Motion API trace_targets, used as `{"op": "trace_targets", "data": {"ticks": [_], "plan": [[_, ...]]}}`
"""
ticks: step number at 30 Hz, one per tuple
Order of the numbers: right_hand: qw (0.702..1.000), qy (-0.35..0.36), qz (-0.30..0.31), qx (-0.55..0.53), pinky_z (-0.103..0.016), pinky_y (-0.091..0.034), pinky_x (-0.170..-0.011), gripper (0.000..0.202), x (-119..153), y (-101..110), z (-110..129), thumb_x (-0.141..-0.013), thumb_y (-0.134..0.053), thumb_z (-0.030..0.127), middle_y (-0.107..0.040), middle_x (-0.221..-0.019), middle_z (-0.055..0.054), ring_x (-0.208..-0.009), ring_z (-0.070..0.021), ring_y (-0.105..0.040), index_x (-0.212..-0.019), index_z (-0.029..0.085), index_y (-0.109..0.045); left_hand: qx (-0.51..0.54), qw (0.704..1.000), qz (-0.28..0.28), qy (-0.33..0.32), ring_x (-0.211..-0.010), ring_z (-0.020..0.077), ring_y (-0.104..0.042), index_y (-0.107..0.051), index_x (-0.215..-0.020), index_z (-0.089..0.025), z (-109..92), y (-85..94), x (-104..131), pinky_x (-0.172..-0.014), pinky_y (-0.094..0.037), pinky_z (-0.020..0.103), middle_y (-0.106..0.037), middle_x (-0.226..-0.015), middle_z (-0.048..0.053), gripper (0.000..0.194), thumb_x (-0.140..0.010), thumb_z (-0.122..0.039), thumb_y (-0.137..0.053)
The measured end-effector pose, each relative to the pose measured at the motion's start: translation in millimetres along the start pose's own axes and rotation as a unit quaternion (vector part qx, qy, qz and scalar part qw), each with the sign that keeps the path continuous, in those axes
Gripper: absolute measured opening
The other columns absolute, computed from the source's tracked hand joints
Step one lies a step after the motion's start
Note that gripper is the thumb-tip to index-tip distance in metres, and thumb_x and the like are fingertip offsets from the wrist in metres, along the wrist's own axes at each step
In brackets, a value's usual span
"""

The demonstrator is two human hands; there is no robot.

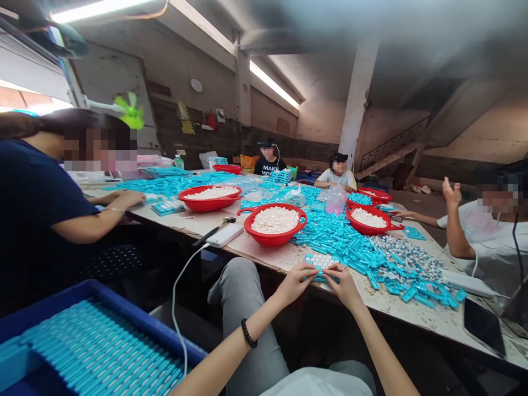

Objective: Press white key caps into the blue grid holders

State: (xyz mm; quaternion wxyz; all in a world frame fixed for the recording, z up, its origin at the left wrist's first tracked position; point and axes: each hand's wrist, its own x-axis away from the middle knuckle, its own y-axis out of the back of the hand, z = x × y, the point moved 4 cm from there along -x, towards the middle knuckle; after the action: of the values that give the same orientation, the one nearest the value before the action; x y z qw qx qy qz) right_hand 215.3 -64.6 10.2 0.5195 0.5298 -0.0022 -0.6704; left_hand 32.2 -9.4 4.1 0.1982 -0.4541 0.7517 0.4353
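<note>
At the table's near edge lies a blue tray with rows of white pieces (320,259). My left hand (300,279) is at its left front corner, fingertips pinched together. My right hand (341,281) touches the front right part of the tray, thumb and fingers closed. Whatever small piece may be between the fingertips is too small to make out. Just beyond stands a red basket (270,240) full of white pieces. A large heap of blue parts (334,236) spreads behind and to the right of the tray.
A white power bank (225,235) with a cable lies left of the basket. A blue crate (93,289) holds stacked blue parts at the lower left. More red baskets, small parts (406,253) and a phone (483,327) are on the table. Several people sit around it.
</note>
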Motion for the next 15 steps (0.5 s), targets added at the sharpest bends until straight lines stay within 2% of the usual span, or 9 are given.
{"op": "trace_targets", "data": {"ticks": [5, 15], "plan": [[1.0, 0.013, 0.015, 0.019, -0.04, -0.053, -0.084, 0.027, 3.8, -0.6, 3.5, -0.096, -0.054, 0.021, -0.067, -0.089, -0.007, -0.089, -0.0238, -0.063, -0.111, 0.028, -0.076, -0.043, 0.998, 0.005, -0.038, -0.108, 0.0222, -0.066, -0.073, -0.116, -0.025, 3.7, -2.4, 4.7, -0.1, -0.054, 0.042, -0.072, -0.114, 0.008, 0.027, -0.091, -0.035, -0.066], [0.997, 0.037, 0.042, 0.053, -0.048, -0.048, -0.098, 0.054, 10.2, -1.7, -0.3, -0.088, -0.045, 0.001, -0.067, -0.101, -0.006, -0.099, -0.025, -0.059, -0.125, 0.031, -0.069, -0.081, 0.995, 0.01, -0.061, -0.117, 0.0225, -0.066, -0.07, -0.118, -0.023, 4.1, -7.1, 8.0, -0.101, -0.055, 0.042, -0.072, -0.117, 0.008, 0.027, -0.097, -0.033, -0.058]]}}
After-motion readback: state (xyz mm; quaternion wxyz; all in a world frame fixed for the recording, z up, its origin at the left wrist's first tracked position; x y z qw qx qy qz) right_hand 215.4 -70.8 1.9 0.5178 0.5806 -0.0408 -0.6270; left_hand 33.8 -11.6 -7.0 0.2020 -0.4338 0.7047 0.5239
